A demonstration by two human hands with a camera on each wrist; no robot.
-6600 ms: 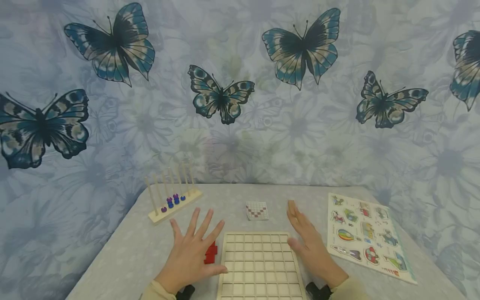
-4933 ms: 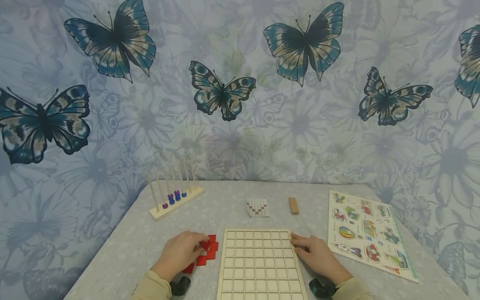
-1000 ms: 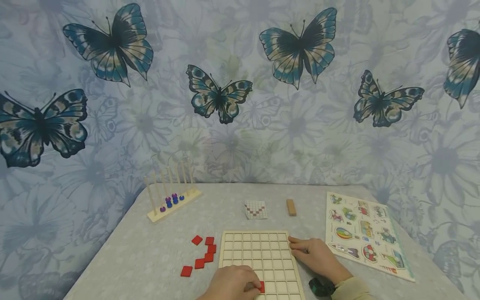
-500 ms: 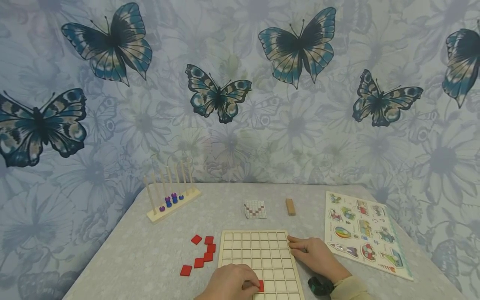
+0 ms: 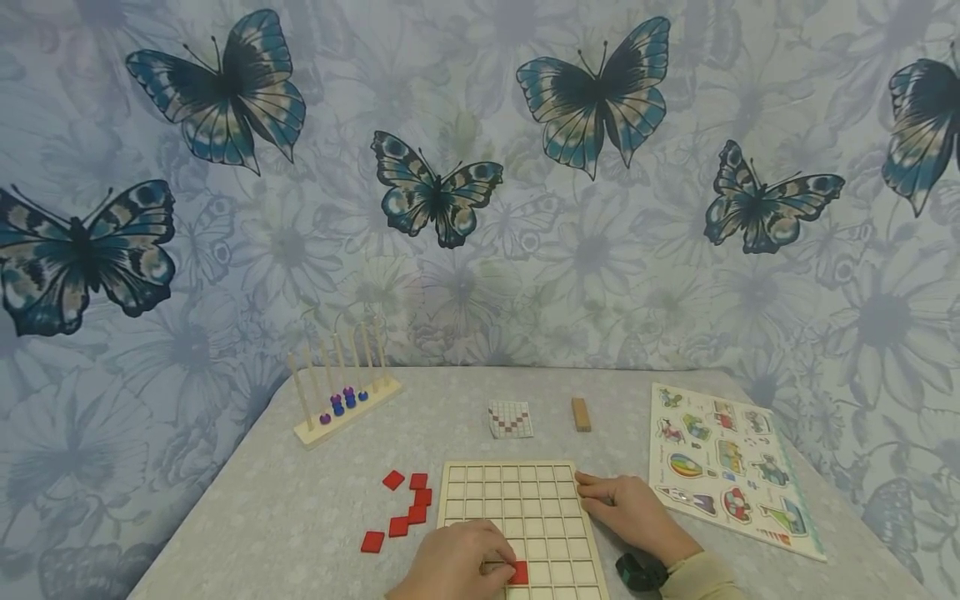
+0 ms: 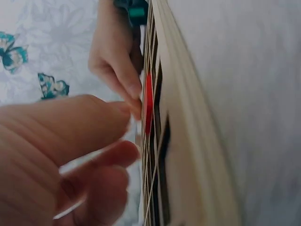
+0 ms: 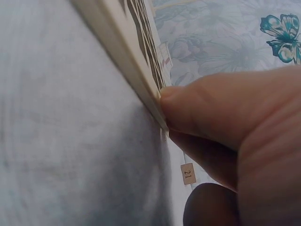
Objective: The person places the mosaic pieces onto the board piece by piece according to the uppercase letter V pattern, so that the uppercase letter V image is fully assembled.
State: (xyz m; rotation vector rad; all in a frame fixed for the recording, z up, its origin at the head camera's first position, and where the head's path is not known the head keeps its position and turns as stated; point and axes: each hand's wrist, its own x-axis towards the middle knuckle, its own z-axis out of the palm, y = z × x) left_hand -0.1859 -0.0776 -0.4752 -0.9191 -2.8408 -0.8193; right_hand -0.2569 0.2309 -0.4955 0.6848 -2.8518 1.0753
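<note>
A pale wooden grid board point(image 5: 546, 505) lies at the table's near edge in the head view. One red square tile point(image 5: 519, 572) sits in a cell near its lower middle. My left hand point(image 5: 459, 560) is over the board's left side, with the fingertips right beside the tile. In the left wrist view, a gap parts thumb and fingers from the red tile point(image 6: 149, 103). My right hand point(image 5: 637, 517) touches the board's right edge near the far corner with thumb and forefinger. The right wrist view shows the thumb point(image 7: 181, 106) against the board's rim point(image 7: 136, 75).
Several loose red tiles point(image 5: 417, 513) lie left of the board. Behind it are a small pattern card point(image 5: 510, 419) and a wooden block point(image 5: 581, 414). A peg stand with beads point(image 5: 349, 408) stands back left; a picture puzzle board point(image 5: 735, 467) lies at right.
My left hand went from the loose tiles to the board with a red tile. In the last half second its fingers drew slightly left, baring more of the tile. The right hand stayed at the edge.
</note>
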